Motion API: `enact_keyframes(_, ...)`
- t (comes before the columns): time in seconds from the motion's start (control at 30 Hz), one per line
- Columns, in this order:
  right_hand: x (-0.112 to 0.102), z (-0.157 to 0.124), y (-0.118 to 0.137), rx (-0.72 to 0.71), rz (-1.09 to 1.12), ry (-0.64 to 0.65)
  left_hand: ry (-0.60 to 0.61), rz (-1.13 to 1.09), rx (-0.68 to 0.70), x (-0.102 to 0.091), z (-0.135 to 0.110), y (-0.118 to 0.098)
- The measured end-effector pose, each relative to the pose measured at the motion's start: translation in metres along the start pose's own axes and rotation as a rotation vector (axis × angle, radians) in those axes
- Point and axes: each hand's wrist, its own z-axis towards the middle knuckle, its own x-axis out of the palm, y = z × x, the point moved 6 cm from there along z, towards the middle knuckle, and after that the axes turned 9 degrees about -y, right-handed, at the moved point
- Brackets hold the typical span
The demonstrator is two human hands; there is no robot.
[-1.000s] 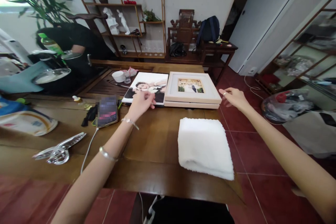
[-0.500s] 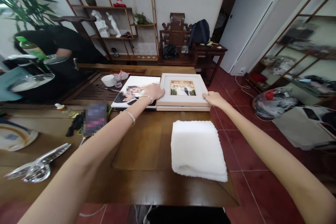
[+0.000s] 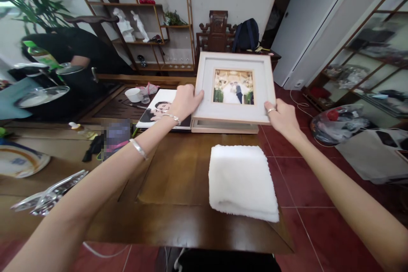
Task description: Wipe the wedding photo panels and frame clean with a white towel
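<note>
A white picture frame (image 3: pixel 204 93) with a wedding photo is lifted and tilted up off the far part of the wooden table (image 3: pixel 178 178). My left hand (image 3: pixel 183 102) grips its left edge and my right hand (image 3: pixel 282 117) grips its lower right corner. A second pale frame (image 3: pixel 223 127) lies flat on the table beneath it. Left of that lies a frameless photo print (image 3: pixel 159 108). A folded white towel (image 3: pixel 242 180) rests on the table nearer to me.
A phone (image 3: pixel 116 134) with a cable, a white cup (image 3: pixel 134 94), a plate (image 3: pixel 19 161) and a shiny metal piece (image 3: pixel 47 197) lie on the left. A person in black (image 3: pixel 79 57) sits behind. Shelves, a carved chair with a backpack (image 3: pixel 247 34) and bags stand around.
Both hands reached the top frame, took hold of its sides and lifted it, tilting its face toward me. The lower frame stayed on the table.
</note>
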Motion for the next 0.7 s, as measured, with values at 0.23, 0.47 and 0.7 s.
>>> enact_keyframes(0.23,-0.070,-0.029,0.034,-0.139,0.268,-0.260,0.040,-1.024,-0.269,-0.034,-0.027,-0.001)
enact_keyframes(0.47,-0.094,-0.102,0.054,-0.272,0.533,-0.128,-0.034,-1.266,-0.731,-0.077,-0.108,0.028)
enact_keyframes(0.7,-0.048,-0.243,0.069,-0.933,0.255,0.149,0.014,-1.186,-1.146,-0.087,-0.178,0.069)
